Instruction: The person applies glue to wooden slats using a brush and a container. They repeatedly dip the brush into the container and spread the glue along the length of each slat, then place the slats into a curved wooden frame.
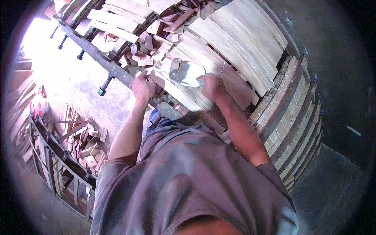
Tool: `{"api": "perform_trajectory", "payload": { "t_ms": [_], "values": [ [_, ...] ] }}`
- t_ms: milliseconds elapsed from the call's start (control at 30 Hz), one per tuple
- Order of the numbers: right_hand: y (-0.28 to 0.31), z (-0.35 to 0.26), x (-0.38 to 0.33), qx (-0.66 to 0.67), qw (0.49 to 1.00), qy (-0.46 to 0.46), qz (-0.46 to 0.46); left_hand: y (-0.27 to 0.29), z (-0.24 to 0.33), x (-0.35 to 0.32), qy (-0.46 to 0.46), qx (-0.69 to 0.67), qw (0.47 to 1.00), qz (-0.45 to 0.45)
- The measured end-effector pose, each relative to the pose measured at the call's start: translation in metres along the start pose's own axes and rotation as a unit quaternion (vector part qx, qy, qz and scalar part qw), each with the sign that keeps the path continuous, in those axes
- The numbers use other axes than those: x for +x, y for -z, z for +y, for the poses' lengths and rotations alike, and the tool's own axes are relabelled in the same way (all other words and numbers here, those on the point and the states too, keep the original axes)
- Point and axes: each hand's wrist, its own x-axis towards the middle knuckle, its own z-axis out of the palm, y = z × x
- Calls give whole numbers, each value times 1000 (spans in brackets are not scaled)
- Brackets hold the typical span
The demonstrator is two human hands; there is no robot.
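Note:
My left hand [143, 87] is closed, its fingers curled by the near end of the wooden strips; whatever is in them is hidden. My right hand [214, 89] is closed at the right edge of a bright white, rounded container-like thing [192, 74] with a brownish left end. Glare washes out its inside, so its contents cannot be made out. It rests on or just above pale wooden strips [178, 91] laid side by side. A darker reddish strip [239, 89] lies right of it.
Wide pale boards [239, 39] lie beyond my right hand. Loose wood offcuts [147, 43] are heaped at the far middle. A metal clamp bar [96, 56] with protruding bolts [105, 86] edges the left side. Stacked wood layers [290, 105] stand right; a metal rack [58, 168] stands lower left by scrap wood [88, 145].

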Motion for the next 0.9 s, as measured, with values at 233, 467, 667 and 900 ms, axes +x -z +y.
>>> {"api": "perform_trajectory", "payload": {
  "t_ms": [233,467,667,900],
  "values": [
    [25,70,25,183,972,-138,52,1,4,0,8,19,1000,20],
    [-14,243,38,583,514,-562,283,0,10,4,11,46,999,-4],
    [-11,258,54,708,107,-546,435,-3,9,5,40,17,999,-11],
    [8,213,33,671,459,-503,294,-6,0,5,24,26,999,-21]
  ]
}}
